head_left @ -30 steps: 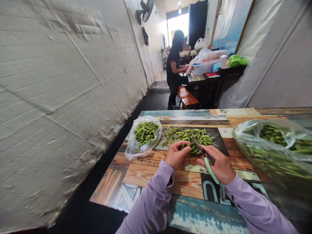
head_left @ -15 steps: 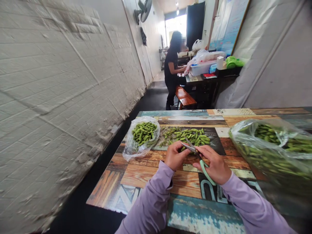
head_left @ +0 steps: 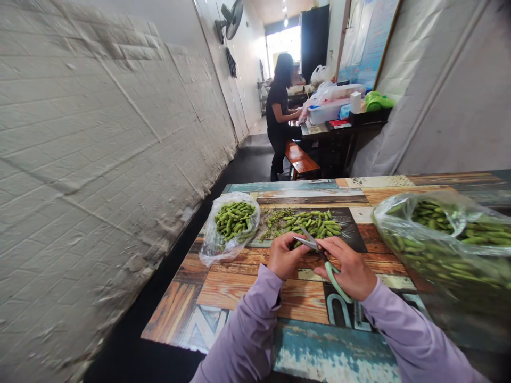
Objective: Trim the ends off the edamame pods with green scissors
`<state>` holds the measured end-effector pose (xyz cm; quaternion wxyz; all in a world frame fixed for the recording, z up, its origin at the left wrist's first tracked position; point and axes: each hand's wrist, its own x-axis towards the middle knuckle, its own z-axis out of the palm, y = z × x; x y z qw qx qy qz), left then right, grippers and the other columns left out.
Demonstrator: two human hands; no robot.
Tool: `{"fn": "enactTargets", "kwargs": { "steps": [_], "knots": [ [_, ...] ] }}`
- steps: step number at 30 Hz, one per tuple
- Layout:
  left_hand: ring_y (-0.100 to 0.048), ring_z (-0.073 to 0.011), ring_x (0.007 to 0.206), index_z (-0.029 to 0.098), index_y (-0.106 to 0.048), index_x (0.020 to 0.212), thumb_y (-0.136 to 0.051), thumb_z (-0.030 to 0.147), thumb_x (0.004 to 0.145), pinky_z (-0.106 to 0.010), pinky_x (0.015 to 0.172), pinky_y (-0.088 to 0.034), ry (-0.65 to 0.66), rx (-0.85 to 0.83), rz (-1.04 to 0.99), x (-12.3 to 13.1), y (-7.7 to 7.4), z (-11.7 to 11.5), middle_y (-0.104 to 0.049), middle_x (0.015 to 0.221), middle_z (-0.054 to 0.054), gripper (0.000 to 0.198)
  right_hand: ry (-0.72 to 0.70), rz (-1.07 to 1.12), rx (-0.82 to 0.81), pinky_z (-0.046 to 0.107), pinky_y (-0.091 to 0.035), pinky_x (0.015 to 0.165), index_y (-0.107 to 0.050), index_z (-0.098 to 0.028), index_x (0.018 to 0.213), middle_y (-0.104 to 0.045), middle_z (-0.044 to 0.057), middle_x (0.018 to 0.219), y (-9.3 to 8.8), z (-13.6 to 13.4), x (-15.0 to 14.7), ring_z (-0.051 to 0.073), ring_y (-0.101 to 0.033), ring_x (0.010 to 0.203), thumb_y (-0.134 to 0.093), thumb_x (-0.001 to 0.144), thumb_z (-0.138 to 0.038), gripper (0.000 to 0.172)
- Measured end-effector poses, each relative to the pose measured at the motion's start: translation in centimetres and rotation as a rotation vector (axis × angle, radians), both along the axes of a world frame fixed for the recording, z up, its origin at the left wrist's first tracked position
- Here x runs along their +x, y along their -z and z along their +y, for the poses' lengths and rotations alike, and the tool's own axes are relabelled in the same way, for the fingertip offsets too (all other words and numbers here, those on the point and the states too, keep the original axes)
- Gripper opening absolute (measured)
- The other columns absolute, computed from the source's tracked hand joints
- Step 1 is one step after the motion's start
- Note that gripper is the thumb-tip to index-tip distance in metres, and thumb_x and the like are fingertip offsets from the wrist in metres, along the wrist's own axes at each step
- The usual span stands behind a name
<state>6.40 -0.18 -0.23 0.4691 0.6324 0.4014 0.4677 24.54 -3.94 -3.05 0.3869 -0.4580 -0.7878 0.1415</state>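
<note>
Right hand (head_left: pixel 347 268): While its fingers wrap the mint-green-handled steel scissors (head_left: pixel 328 267), the blades (head_left: pixel 305 242) stand apart, tips pointing towards the other hand.
Left hand (head_left: pixel 284 256): Fingers curl towards the thumb right by the blades; from where I stand I can't tell how tightly they meet, or whether anything sits between them.
Blades: I'd keep those left fingertips behind the cutting edges and close in short, unhurried bites.
Bulging clear plastic bag (head_left: pixel 385 213): On the right of the patchwork wood-print tabletop (head_left: pixel 263 290), packed with green pods (head_left: pixel 435 263).
Loose green pods (head_left: pixel 313 222): Heaped just beyond the hands, thin stem scraps (head_left: pixel 273 221) to their left.
Smaller clear plastic bag (head_left: pixel 209 250): Left of the scraps, open-topped, holding pods too.
Reddish wooden bench (head_left: pixel 301 158): Farther off, beside a person in dark clothes (head_left: pixel 277 103).
</note>
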Motion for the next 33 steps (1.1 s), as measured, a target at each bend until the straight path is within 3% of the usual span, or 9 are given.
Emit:
{"fn": "enactTargets", "kwargs": {
  "steps": [10,24,28,33],
  "knots": [
    [-0.060,-0.0163,0.072,0.014,-0.069,0.073,-0.069,0.033,0.072,-0.027,0.071,-0.045,0.022,0.121,0.069,-0.22,-0.14,0.04,-0.067,0.074,-0.006,0.019,-0.021,0.005,-0.044,0.038,-0.052,0.083,-0.049,-0.024,0.125,-0.055,0.008,0.111,0.11,-0.01,0.07,0.021,-0.058,0.093,-0.067,0.074,-0.030,0.054],
    [-0.056,-0.0151,0.073,0.015,-0.068,0.076,-0.066,0.036,0.073,-0.027,0.072,-0.042,0.035,0.093,0.100,-0.37,-0.34,0.12,-0.064,0.075,-0.003,0.022,-0.048,-0.019,-0.052,0.031,-0.053,0.073,-0.052,-0.020,0.122,-0.060,0.007,0.100,-0.10,-0.14,0.09,0.017,-0.061,0.078,-0.060,0.082,-0.032,0.043],
    [-0.053,-0.0150,0.073,0.016,-0.066,0.070,-0.069,0.032,0.070,-0.027,0.072,-0.041,-0.029,0.122,0.125,-0.39,-0.23,0.20,-0.061,0.072,-0.002,0.016,0.015,-0.017,0.000,0.032,-0.054,0.078,-0.053,-0.020,0.120,-0.062,0.008,0.101,0.31,-0.01,0.13,0.020,-0.063,0.087,-0.058,0.083,-0.033,0.040],
    [-0.048,-0.0102,0.064,0.014,-0.060,0.072,-0.070,0.033,0.068,-0.023,0.062,-0.038,-0.048,-0.019,0.006,-0.39,0.20,0.45,-0.054,0.068,0.001,0.022,0.113,0.002,0.036,0.033,-0.054,0.078,-0.053,-0.020,0.121,-0.062,0.009,0.105,0.57,0.22,0.34,0.021,-0.063,0.090,-0.058,0.082,-0.034,0.041]
  ]
}}
